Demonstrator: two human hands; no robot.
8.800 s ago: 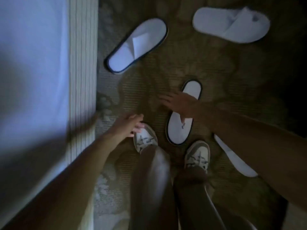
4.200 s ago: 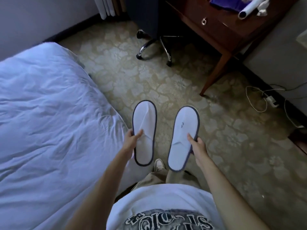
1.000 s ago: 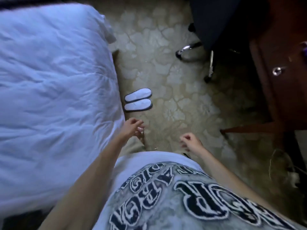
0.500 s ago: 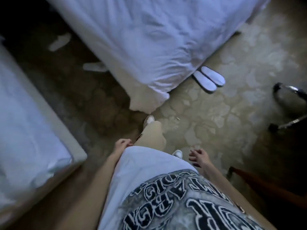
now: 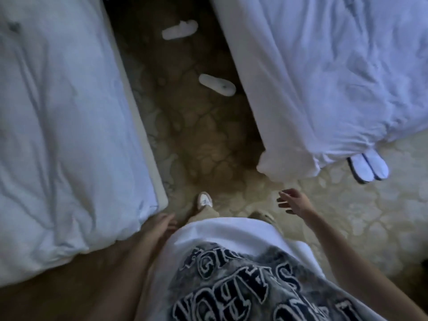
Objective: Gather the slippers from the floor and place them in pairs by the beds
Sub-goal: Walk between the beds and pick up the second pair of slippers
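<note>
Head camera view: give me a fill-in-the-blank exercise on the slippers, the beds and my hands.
1. In the gap between the white-sheeted left bed and the white-sheeted right bed, ___ loose plain white slippers lie apart on the patterned beige carpet.
2. The pair of dark-trimmed white slippers lies side by side at the foot of the ___ bed.
3. The left hand and the right hand both hold ___.

Missing words: two; right; nothing.
</note>
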